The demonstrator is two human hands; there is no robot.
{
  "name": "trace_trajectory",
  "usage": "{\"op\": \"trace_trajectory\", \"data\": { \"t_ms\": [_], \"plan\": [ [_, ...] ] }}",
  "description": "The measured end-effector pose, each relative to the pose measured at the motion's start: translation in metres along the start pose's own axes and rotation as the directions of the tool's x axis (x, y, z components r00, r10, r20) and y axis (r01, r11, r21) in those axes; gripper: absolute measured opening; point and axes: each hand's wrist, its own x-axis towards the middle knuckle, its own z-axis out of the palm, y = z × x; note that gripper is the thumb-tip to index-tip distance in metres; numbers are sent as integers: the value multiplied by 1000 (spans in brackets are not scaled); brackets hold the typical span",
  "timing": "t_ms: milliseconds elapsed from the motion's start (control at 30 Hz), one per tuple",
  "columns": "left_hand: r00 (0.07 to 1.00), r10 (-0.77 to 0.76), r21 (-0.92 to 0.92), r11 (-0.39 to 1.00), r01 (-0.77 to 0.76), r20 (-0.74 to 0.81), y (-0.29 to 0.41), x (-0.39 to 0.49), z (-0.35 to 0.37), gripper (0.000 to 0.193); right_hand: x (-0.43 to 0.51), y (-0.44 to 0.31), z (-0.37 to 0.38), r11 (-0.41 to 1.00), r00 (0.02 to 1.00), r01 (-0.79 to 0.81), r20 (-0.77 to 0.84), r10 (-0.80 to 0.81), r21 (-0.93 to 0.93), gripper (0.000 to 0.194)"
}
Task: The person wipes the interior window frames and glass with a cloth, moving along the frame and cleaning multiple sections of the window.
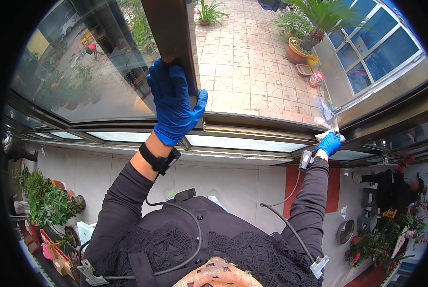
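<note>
My left hand [174, 100], in a blue rubber glove, rests spread against the dark metal stile of a sliding window sash [169, 28]. Its thumb stands apart from the fingers along the stile's edge. Off to the right, my right hand [328, 143] wears the same kind of glove and grips a white cloth [330, 134]. The cloth lies at the right end of the sill track [257, 127], by the corner of the frame. To the right of the sash the window opening shows the tiled courtyard [235, 71]; glass [92, 64] fills the left side.
Outside stand a potted sago palm [310, 39], a red and white tin [316, 79] and a blue-paned window [375, 43]. Indoors, potted plants [52, 201] are at the left. A red mat [334, 190], stools [367, 219] and a person in dark clothes [389, 190] are at the right. Cables [196, 222] run along my arms.
</note>
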Motion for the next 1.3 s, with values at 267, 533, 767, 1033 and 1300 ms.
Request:
{"op": "trace_trajectory", "data": {
  "t_ms": [267, 533, 767, 1033, 1300],
  "plan": [
    [999, 48, 9, 999, -48, 0, -12, 0, -2, 113, -13, -18, -8, 976, 999, 51, 20, -48, -210, 36],
    [999, 42, 63, 997, -42, 7, -39, -7, -21, 114, -11, -20, -8, 970, 995, 49, 101, -25, -237, 32],
    [999, 48, 110, 993, -48, 4, -59, -13, -30, 116, -46, -9, 15, 999, 983, -14, 184, 22, -44, 30],
    [998, 57, 36, 998, -56, -28, -100, -19, -47, 115, -269, -74, 69, 933, 898, 359, 262, -354, 31, 26],
    [999, 47, -6, 999, -47, 9, -101, -24, -40, 118, -432, -176, 108, 618, 478, 712, 414, -774, 332, 21]
  ]
}}
